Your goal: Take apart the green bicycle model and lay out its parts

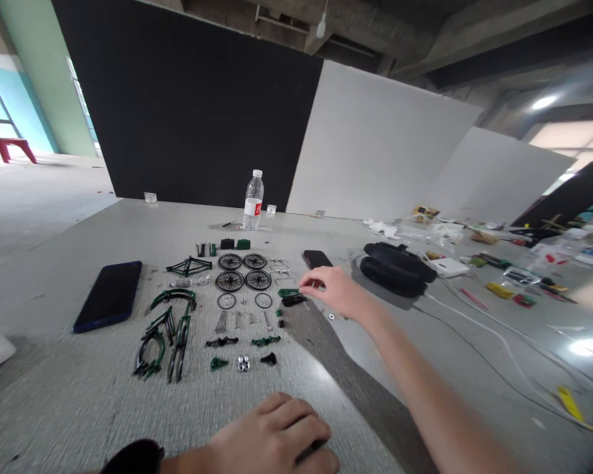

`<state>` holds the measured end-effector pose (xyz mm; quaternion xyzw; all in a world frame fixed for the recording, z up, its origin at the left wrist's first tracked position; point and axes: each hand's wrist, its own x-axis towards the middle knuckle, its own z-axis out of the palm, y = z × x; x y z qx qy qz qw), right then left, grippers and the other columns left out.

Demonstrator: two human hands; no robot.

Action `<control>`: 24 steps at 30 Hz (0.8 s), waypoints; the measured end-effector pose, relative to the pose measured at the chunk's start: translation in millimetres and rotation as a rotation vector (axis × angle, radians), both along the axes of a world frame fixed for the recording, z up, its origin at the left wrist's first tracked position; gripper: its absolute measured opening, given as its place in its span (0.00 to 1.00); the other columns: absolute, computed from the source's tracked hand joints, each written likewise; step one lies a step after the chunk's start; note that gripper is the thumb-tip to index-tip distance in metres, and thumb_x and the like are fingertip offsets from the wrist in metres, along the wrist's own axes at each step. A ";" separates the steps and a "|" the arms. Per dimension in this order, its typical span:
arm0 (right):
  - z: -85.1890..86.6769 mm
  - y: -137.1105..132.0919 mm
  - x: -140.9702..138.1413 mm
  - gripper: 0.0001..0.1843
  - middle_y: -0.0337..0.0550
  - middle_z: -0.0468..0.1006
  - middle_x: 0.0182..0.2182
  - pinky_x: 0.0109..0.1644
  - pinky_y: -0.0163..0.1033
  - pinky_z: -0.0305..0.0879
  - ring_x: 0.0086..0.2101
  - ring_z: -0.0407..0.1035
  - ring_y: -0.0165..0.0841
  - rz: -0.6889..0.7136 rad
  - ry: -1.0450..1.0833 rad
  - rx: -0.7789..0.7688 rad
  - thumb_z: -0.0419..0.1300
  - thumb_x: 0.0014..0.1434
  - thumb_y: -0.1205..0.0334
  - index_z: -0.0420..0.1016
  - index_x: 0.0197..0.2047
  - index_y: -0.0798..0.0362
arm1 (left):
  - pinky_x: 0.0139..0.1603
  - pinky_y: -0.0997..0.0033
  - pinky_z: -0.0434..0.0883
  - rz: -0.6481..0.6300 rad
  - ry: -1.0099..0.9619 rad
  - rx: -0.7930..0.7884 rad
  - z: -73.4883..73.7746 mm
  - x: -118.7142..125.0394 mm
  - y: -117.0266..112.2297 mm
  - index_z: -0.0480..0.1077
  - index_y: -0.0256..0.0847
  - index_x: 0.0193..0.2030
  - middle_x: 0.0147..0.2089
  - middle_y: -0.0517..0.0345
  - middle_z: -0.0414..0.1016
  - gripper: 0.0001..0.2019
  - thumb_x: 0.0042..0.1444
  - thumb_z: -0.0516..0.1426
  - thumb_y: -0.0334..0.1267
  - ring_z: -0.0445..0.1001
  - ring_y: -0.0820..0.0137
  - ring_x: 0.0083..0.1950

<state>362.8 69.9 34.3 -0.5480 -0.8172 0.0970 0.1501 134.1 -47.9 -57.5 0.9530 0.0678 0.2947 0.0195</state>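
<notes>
My right hand (pixel 333 291) reaches over the table with its fingers pinched beside a green elongated part (pixel 288 292) and a black one (pixel 293 301). What sits between the fingertips, if anything, is too small to tell. My left hand (pixel 279 438) rests palm down at the near edge, fingers loosely bent and apart, holding nothing. Miniature bicycle parts lie in rows: spoked wheels (pixel 230 281), a green frame (pixel 188 266), curved fenders (pixel 174 297), forks (pixel 180 345), thin rings (pixel 226 301), screws (pixel 221 322), small silver pieces (pixel 243 363) and a green saddle-like piece (pixel 219 363).
A large phone (pixel 109 296) lies left, a smaller phone (pixel 317 259) beyond my right hand. A water bottle (pixel 253 201) stands at the back before a black panel (pixel 192 99). On the right are a black case (pixel 396 270), white cables (pixel 494 336) and assorted clutter.
</notes>
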 end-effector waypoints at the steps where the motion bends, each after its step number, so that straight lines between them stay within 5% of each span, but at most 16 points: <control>1: 5.7 -0.7 6.2 0.11 0.43 0.83 0.37 0.41 0.41 0.65 0.36 0.74 0.36 -0.038 0.007 0.023 0.58 0.63 0.55 0.81 0.37 0.47 | 0.50 0.69 0.67 0.000 0.002 0.000 0.4 0.0 0.1 0.68 0.41 0.49 0.50 0.61 0.74 0.10 0.72 0.52 0.44 0.71 0.68 0.51; 5: 18.9 -2.3 33.7 0.10 0.44 0.82 0.33 0.38 0.39 0.65 0.34 0.74 0.36 -0.141 -0.027 -0.091 0.60 0.59 0.55 0.81 0.35 0.49 | 0.52 0.69 0.67 -0.005 0.022 -0.003 2.0 -0.9 0.4 0.67 0.41 0.51 0.52 0.60 0.73 0.11 0.72 0.51 0.44 0.71 0.69 0.52; 10: 12.2 2.0 56.2 0.07 0.45 0.82 0.29 0.33 0.38 0.64 0.30 0.74 0.36 -0.263 -0.149 -0.261 0.65 0.53 0.57 0.80 0.30 0.52 | 0.53 0.69 0.67 -0.010 0.046 -0.028 1.9 -1.8 -0.1 0.67 0.41 0.51 0.52 0.60 0.73 0.11 0.72 0.51 0.44 0.71 0.69 0.52; 16: -0.9 11.4 82.2 0.05 0.47 0.82 0.31 0.34 0.38 0.64 0.30 0.75 0.37 -0.371 -0.193 -0.211 0.64 0.54 0.59 0.78 0.32 0.51 | 0.52 0.69 0.67 -0.003 0.020 -0.039 -1.0 -0.6 -0.8 0.67 0.41 0.50 0.52 0.60 0.74 0.11 0.72 0.50 0.45 0.71 0.69 0.53; 24: -16.5 18.8 95.9 0.08 0.46 0.82 0.30 0.34 0.37 0.65 0.30 0.74 0.36 -0.325 -0.176 -0.254 0.64 0.54 0.58 0.77 0.36 0.53 | 0.52 0.72 0.68 0.016 0.128 -0.046 25.2 -6.6 -3.9 0.69 0.41 0.48 0.51 0.62 0.74 0.12 0.72 0.51 0.46 0.72 0.71 0.51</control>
